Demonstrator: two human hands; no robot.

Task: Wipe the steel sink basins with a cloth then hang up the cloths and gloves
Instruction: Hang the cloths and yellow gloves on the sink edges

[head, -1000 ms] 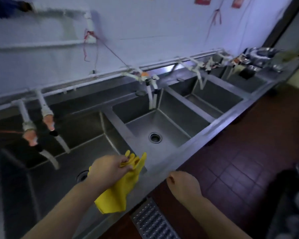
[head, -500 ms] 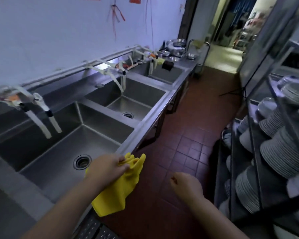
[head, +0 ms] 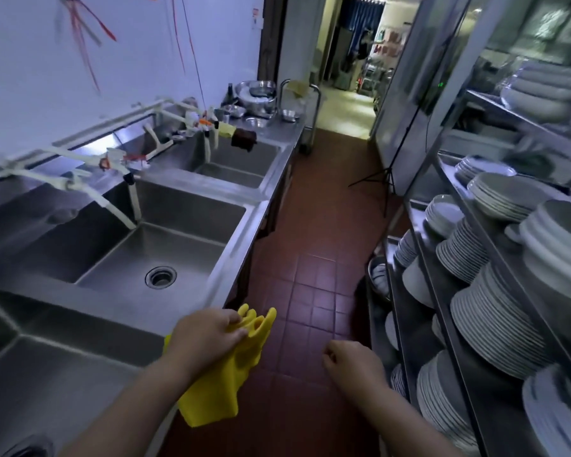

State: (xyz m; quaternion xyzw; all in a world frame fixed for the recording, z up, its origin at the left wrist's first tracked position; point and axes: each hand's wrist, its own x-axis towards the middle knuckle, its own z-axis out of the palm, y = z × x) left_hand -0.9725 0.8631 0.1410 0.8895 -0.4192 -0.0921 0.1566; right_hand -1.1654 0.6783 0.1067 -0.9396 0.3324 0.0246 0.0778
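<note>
My left hand grips yellow rubber gloves, which hang down over the front edge of the steel sink unit. My right hand is held over the red floor tiles, fingers loosely curled, holding nothing. Several steel basins run along the left wall, the nearest full one with a round drain. At the far basin a dark cloth and a yellow cloth hang over the taps.
White pipes and taps run above the basins. Steel bowls stand on the far counter. A shelf rack on the right holds several plate stacks. A tripod stands in the narrow aisle leading to a doorway.
My view has swung right, from facing the basins to looking down the aisle. Both hands keep the same pose, the left still holding the gloves.
</note>
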